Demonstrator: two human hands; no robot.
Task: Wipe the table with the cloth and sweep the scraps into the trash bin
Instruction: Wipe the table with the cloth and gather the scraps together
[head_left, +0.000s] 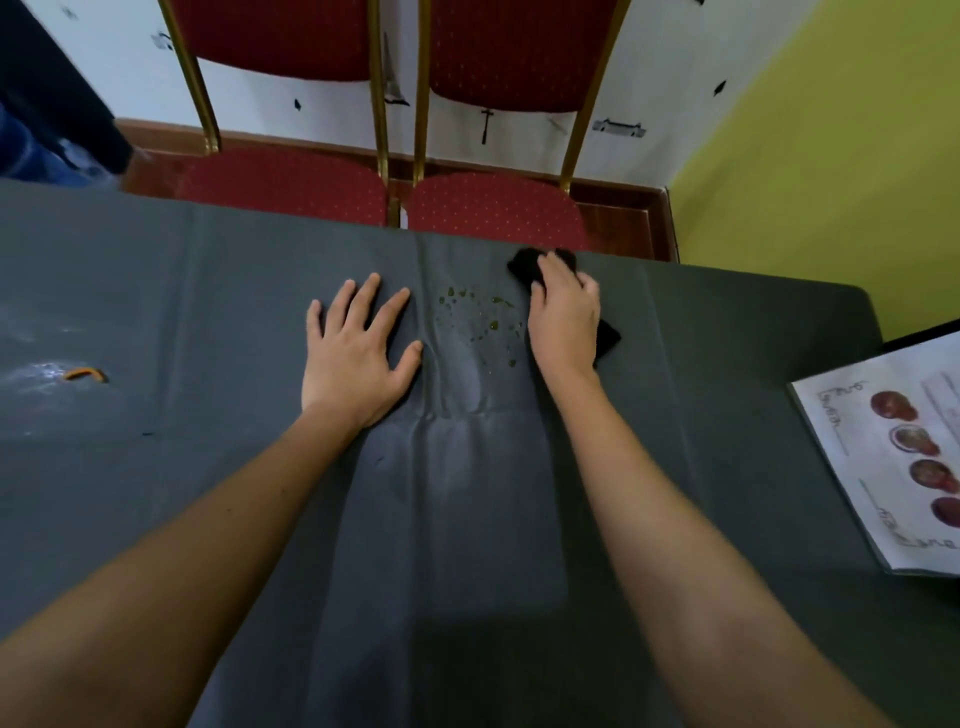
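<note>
1. Head view, nearest first: dark table covering (483, 519) wrinkled into long folds running between the two forearms. Could bunch further under a hard push and drag the mess along instead of letting it be wiped.

2. Printed sheet (893, 457) lying at the table's right edge, well apart from the wiping zone. Might get smeared or knocked off by a wide stroke swung that way.

3. Left hand (358, 353) pressed flat, fingers spread wide, gripping nothing, pinning the covering just left of the mess. Lifted too soon, would let the fabric slide with the cloth.

4. Scraps (483, 322) scattered as small greenish bits and droplets between the hands. Look wet, so likely to smear rather than gather; a fast stroke could flick some off the far edge onto the red chairs (493, 208).

5. Right hand (563, 317) closed down over the black cloth (524, 265), palm on top, dark corners showing past fingertips and wrist, just right of the scraps and near the far edge. Could lose the cloth over that edge on a forward sweep.

6. Orange curved scrap (85, 373) far off to the left beside a shiny patch. Easily missed.

7. Trash bin not in view; no telling where to sweep toward.
</note>
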